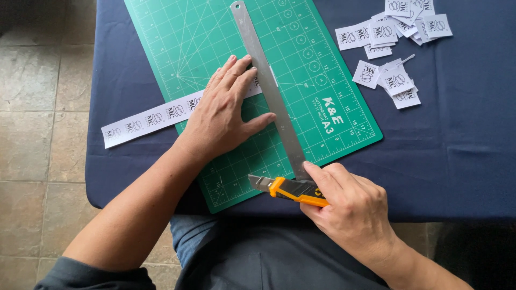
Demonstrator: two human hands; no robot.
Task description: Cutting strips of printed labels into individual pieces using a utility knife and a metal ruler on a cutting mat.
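My left hand (226, 115) lies flat with spread fingers on a long steel ruler (267, 80) and on a white printed paper strip (145, 119). Both rest on a green cutting mat (322, 70). The strip runs under the ruler and sticks out over the mat's left edge. My right hand (352, 212) grips an orange and black utility knife (287, 189) near the ruler's lower end, at the mat's front edge. The blade end points left.
A pile of small cut white paper squares (395, 32) lies on the dark blue tablecloth (451, 134) at the upper right. The table's left edge drops to a tiled floor (37, 123). My lap is below the front edge.
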